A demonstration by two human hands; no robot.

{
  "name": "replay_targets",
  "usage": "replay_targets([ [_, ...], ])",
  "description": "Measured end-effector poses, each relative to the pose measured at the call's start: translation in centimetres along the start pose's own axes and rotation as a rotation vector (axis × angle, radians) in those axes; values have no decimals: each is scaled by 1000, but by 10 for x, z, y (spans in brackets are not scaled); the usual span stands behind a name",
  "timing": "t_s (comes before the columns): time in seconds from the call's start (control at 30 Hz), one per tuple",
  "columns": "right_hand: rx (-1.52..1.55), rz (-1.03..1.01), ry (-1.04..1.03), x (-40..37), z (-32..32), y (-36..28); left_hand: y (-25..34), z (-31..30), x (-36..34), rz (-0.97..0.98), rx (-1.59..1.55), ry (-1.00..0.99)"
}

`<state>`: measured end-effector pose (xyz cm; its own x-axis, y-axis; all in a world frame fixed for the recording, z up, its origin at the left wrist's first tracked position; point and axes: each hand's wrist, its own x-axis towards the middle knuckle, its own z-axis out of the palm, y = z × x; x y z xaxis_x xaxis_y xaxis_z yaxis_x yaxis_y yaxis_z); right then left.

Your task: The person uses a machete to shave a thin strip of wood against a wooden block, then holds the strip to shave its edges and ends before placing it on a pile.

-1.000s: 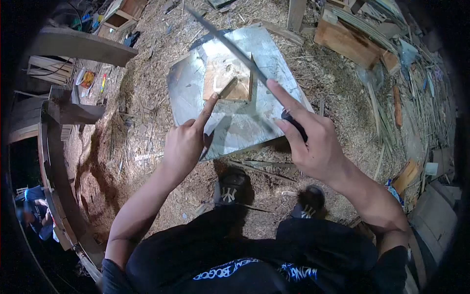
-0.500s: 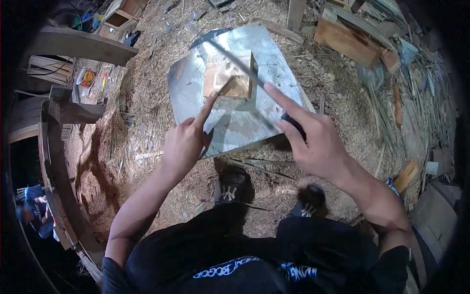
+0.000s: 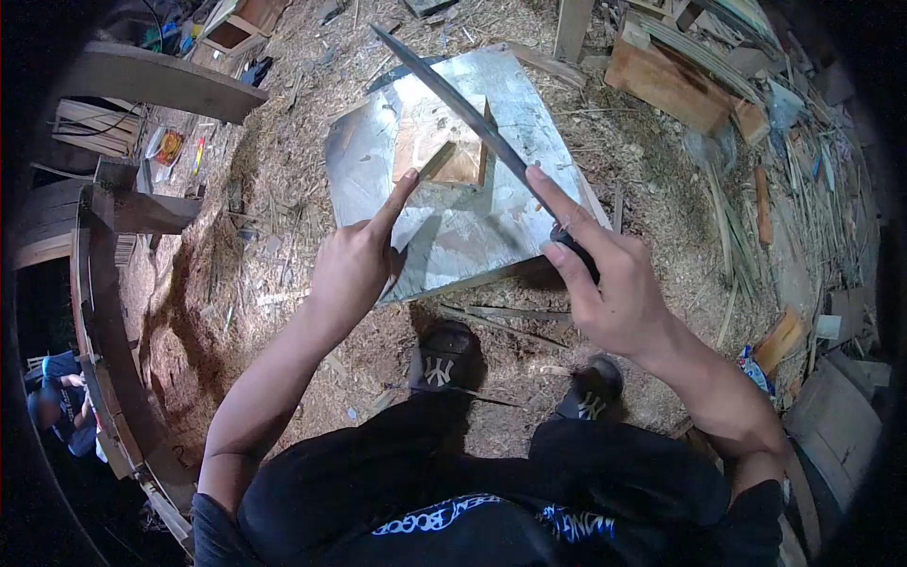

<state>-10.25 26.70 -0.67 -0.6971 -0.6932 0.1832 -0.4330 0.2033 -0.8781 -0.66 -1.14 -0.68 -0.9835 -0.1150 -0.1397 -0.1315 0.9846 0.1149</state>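
My right hand point(image 3: 609, 279) grips the black handle of a knife point(image 3: 455, 101), index finger along its blade. Long axis: diagonal; tip forward-left, above the counter point(image 3: 463, 241), partly screening the wood block point(image 3: 416, 137). My left hand point(image 3: 350, 269) points its index finger; grip cannot be determined. Shoe point(image 3: 439, 364) marking: "NY".

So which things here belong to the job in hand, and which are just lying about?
Likely in use:
long blade, in right hand
dark strip, by left hand
wooden block
board beneath

Lying about:
wooden box
reddish stick
brown panel
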Motion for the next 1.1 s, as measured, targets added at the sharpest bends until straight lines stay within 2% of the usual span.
replay_targets([
  [0.1,-4,104,-81,0,3,-2,-3,1,0,19,15,-4],
  [0.17,-5,298,-204,4,-7,-12,-2,1,0,28,2,13],
  [0.2,18,207,-110,2,-3,-6,-2,2,-1,29,-16,22],
  [0.43,-22,160,-165,3,-1,-7,-2,1,-1,23,25,19],
  [0.5,23,281,-192,6,-10,-18,-3,3,-2,30,-13,20],
  [0.57,46,235,-130,4,-5,-16,-3,2,-2,34,10,16],
  [0.63,53,86,-33,2,3,-5,-2,3,-4,24,23,22],
  [0.73,-89,61,-115,3,4,4,-4,0,3,6,-17,22],
  [0.77,-92,56,-111,3,-1,2,-9,1,6,17,-133,41],
  [0.83,3,345,-186,7,-13,-11,-17,-1,10,22,-251,63],
  [0.87,-32,388,-180,5,-19,-6,-21,-6,16,-6,-426,-22],
  [0.9,-41,376,-184,3,-23,2,-24,-11,20,-36,-604,-104],
  [0.93,-60,370,-66,0,-25,13,-25,-20,22,-160,-730,-239],
  [0.97,-79,364,52,-4,-28,27,-29,-20,23,-166,-740,-225],
  [1.0,-89,353,44,-8,-33,49,-32,-21,26,-187,-849,-242],
  [1.07,-391,35,292,-15,-42,98,-43,-25,32,-186,-954,-266],
  [1.1,-414,188,275,-20,-48,108,-47,-26,35,-186,-958,-251],
])
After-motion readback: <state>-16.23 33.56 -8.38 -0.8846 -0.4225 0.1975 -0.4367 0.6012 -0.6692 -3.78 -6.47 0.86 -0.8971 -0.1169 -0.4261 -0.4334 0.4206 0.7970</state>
